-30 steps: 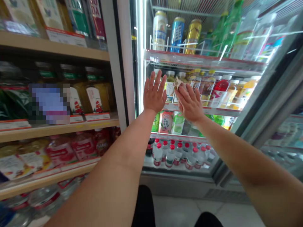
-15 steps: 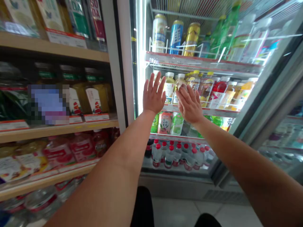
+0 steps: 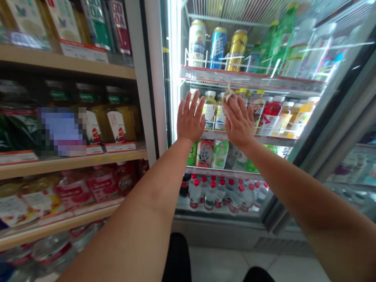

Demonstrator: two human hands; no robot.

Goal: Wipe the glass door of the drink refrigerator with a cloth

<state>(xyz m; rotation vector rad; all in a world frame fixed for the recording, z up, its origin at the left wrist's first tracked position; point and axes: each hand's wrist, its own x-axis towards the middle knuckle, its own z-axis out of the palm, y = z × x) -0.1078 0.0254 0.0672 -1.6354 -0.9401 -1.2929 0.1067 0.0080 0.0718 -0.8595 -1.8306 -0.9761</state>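
My left hand [image 3: 190, 121] is spread flat, fingers pointing up, against what looks like the glass door [image 3: 274, 67] of a lit drinks fridge. No object shows under it. Higher and to the right, my right hand [image 3: 239, 121] presses a crumpled pale cloth [image 3: 229, 94] to the glass, its fingers stretched over it so that only the upper part of the cloth shows. Behind the hands stand bottles with white caps and pale labels [image 3: 209, 109] and a red drink bottle [image 3: 272, 113].
Inside the fridge, cans [image 3: 217, 47] stand on the upper shelf, cartons [image 3: 205, 152] lower down, and red-capped water bottles [image 3: 210, 195] at the bottom. A wooden shelf unit [image 3: 67, 165] with bottles is on the left. The fridge's metal frame [image 3: 326, 156] runs along the right.
My right hand has moved slightly up and to the right across the glass with the cloth, which now shows more above the fingers. My left hand has stayed in place.
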